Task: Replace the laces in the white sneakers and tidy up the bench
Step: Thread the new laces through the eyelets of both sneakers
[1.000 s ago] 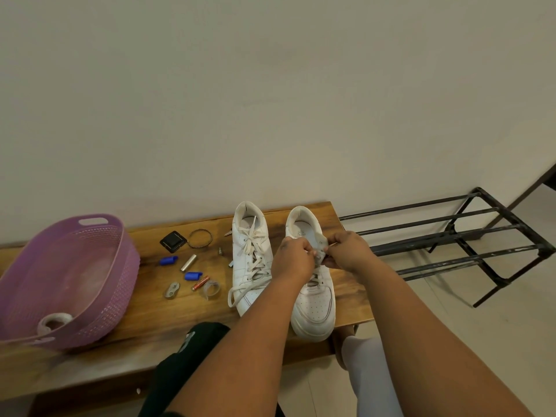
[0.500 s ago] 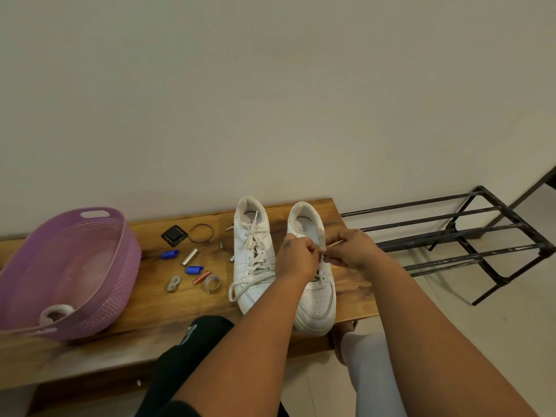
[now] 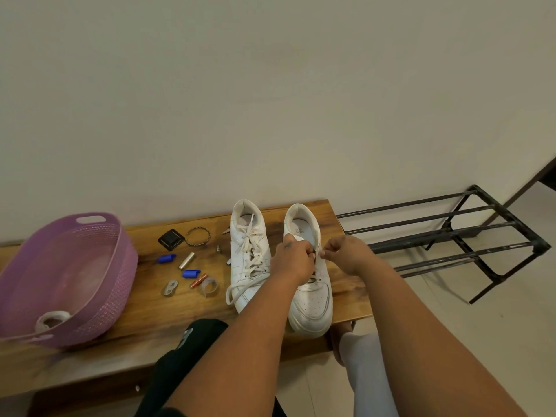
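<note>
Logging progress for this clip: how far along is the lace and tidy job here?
Done: the left sneaker is laced, ends loose. In hand: both hands, left hand and right hand, pinch something at the right sneaker's eyelets. Left: small items lie scattered on the bench; the purple basket holds only a white roll.

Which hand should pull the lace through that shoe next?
Probably the right hand: it pinches the lace tip at the right sneaker's outer eyelets, while the left hand steadies the shoe's middle.

Both arms reach forward, left hand (image 3: 293, 260) and right hand (image 3: 346, 254) nearly touching, fingers curled in pinches.
</note>
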